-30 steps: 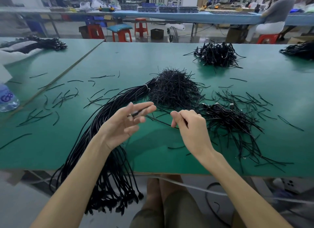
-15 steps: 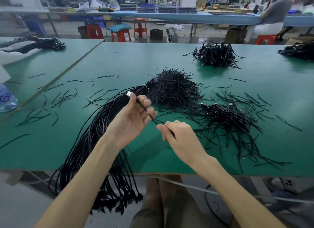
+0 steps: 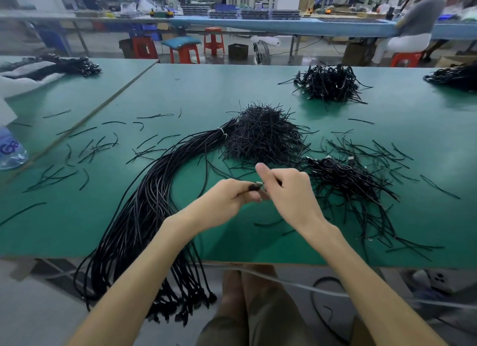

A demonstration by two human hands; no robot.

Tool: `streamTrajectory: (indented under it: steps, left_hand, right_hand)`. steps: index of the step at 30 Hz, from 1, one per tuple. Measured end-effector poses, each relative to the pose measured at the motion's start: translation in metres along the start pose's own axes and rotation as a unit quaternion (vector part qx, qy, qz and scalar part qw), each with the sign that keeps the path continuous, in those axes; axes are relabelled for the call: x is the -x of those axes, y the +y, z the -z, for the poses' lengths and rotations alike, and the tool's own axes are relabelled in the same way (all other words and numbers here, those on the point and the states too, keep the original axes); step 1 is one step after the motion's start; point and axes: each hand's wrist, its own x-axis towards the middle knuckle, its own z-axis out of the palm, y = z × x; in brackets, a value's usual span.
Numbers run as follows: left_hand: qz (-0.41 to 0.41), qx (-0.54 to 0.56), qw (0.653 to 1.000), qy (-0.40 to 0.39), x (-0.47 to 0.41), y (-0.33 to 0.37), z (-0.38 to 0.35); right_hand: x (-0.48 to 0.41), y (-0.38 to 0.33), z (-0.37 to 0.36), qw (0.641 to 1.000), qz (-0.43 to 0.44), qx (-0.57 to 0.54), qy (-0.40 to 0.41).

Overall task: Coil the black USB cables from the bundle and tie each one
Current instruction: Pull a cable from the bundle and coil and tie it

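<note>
A long bundle of black USB cables runs from a white tie near the table's middle down over the front edge, its plugs hanging below. Above the front of the green table my left hand pinches the plug end of one black cable. My right hand meets it, fingers curled round the same cable, thumb raised. A pile of black twist ties lies behind the hands. Coiled, tied cables lie to the right.
Loose ties are scattered over the table's left and right. Another heap of coiled cables sits at the back, one more heap of cables at the far right edge. A water bottle stands at the left. A person sits at the far bench.
Both hands have come together over the table's front. The left hand, open a second ago, now pinches the cable's plug end, and the right hand has moved up against it.
</note>
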Motion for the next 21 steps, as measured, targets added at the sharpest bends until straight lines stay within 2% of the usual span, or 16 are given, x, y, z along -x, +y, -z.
streamTrajectory:
  steps: [2,4,6,7,9,11,12,14,15,16,17,19,21]
  left_hand:
    - [0.002,0.006,0.999,0.04,-0.001,0.0,-0.002]
    - [-0.024,0.058,0.996,0.069,0.0,0.003,-0.002]
    - [-0.023,0.184,0.979,0.08,0.001,0.008,-0.008]
    - [-0.008,0.29,0.954,0.074,0.001,0.011,-0.012]
    - [0.009,0.475,0.878,0.054,-0.001,0.015,-0.015]
    - [0.01,0.597,0.798,0.079,-0.005,0.017,-0.007]
    - [0.001,0.658,0.746,0.103,-0.007,0.015,0.001]
    - [-0.01,0.775,0.617,0.137,-0.005,0.011,0.024]
    - [-0.013,0.802,0.581,0.137,-0.001,0.008,0.034]
    - [-0.009,0.807,0.576,0.127,0.004,0.005,0.041]
    - [0.003,0.792,0.6,0.109,0.009,0.004,0.046]
    - [0.024,0.706,0.706,0.049,0.018,0.004,0.051]
    - [0.016,0.54,0.842,-0.016,0.025,0.007,0.049]
  right_hand:
    - [0.001,-0.004,-0.001,1.0,0.008,-0.027,0.013]
    - [0.003,-0.008,-0.004,0.998,0.013,-0.052,0.025]
    - [0.006,-0.012,-0.007,0.995,0.013,-0.087,0.047]
    - [0.008,-0.013,-0.008,0.994,0.02,-0.093,0.058]
    - [0.013,-0.017,-0.013,0.993,0.047,-0.084,0.062]
    - [0.02,-0.019,-0.02,0.992,0.078,-0.091,0.033]
    - [0.024,-0.017,-0.023,0.991,0.089,-0.095,0.014]
    - [0.027,-0.008,-0.027,0.992,0.088,-0.094,-0.013]
    - [0.026,-0.003,-0.027,0.992,0.082,-0.092,-0.016]
    - [0.024,0.003,-0.027,0.993,0.076,-0.086,-0.015]
    - [0.022,0.008,-0.025,0.994,0.072,-0.077,-0.013]
    - [0.014,0.016,-0.023,0.996,0.071,-0.046,-0.011]
    - [0.003,0.019,-0.021,0.998,0.063,-0.022,-0.016]
